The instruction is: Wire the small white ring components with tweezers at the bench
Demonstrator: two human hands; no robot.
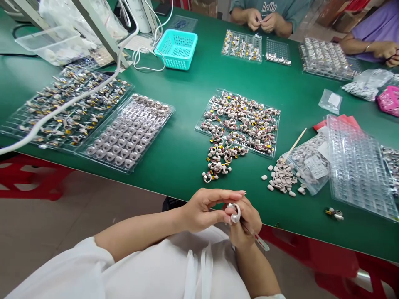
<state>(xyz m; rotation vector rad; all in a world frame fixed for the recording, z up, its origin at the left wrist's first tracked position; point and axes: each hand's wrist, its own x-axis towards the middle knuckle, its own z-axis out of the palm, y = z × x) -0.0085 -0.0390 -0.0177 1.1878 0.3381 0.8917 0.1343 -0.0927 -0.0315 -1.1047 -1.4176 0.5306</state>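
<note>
My left hand (204,209) and my right hand (247,222) meet just off the table's near edge. Between their fingers is a small whitish curved piece (236,213), pinched by my left thumb and fingers and touched by my right hand. A thin clear-ended tool (262,242) sticks out below my right palm, held in that hand. Beyond my hands lies a loose pile of curved pieces with yellow tabs (220,158), beside a clear tray (238,120) full of similar ones. To the right is a heap of small beige caps (283,176).
Trays of parts (124,133) lie at the left under a white cable (71,101). A turquoise basket (177,49) stands farther back. At right are a bag of caps (313,162) and stacked clear trays (361,170). Two other people work across the green table (187,91).
</note>
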